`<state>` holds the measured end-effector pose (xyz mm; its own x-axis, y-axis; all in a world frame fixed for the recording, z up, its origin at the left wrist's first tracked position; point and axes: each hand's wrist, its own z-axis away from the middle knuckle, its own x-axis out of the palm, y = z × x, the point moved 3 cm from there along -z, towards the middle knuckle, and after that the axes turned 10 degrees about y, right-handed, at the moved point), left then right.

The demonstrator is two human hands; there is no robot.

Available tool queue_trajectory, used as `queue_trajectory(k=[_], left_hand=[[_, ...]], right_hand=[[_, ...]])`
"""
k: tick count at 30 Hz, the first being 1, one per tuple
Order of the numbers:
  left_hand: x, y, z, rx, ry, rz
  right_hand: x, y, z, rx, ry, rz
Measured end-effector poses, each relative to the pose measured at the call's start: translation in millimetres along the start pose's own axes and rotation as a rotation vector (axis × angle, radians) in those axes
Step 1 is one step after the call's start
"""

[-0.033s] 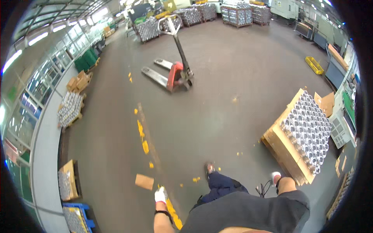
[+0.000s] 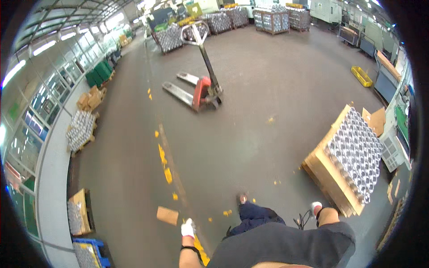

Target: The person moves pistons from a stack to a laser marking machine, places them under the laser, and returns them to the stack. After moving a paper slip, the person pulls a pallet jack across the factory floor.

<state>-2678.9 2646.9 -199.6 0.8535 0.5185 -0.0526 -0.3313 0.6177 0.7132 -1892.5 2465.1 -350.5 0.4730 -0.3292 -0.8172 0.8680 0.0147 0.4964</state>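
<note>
My left hand [image 2: 188, 228], in a white glove with a black band at the wrist, hangs at my left side above the yellow floor marking. A flat brown piece of cardboard [image 2: 167, 215] lies on the floor near it. My right hand [image 2: 316, 207], also white-gloved, hangs beside the near corner of a pallet stack [image 2: 330, 182] topped by rows of shiny round metal parts [image 2: 355, 154]. Thin black cords [image 2: 302, 220] loop next to this hand; whether it grips them is unclear. Both hands' fingers are too small and blurred to read.
A red pallet jack [image 2: 202, 92] stands ahead with its handle upright. Pallets of metal parts [image 2: 81, 128], cardboard boxes [image 2: 91, 98] and a blue pallet [image 2: 99, 251] line the left wall. Metal bins [image 2: 271, 22] stand far ahead. A yellow crate [image 2: 361, 76] lies near the right-hand machines.
The view has shifted slightly, so floor things sit a little lower. My left hand has swung slightly right and down in the picture; my right hand is a little lower against the stack.
</note>
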Motion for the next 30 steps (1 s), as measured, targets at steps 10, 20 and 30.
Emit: queue_trajectory(k=[10, 20, 30], left_hand=[[116.2, 75.7, -143.3, -0.145, -0.007, -0.049], [231.3, 232.2, -369.5, -0.384, 0.041, -0.372], [577.1, 750.3, -549.7, 0.217, -1.01, 0.292]], right_hand=[[-405.4, -53.9, -365.9, 0.308, -0.178, -1.183], [-433.2, -64.1, -532.7, 0.544, -0.187, -1.139], [-428.0, 0.8, -568.4, 1.43, -0.308, -1.778]])
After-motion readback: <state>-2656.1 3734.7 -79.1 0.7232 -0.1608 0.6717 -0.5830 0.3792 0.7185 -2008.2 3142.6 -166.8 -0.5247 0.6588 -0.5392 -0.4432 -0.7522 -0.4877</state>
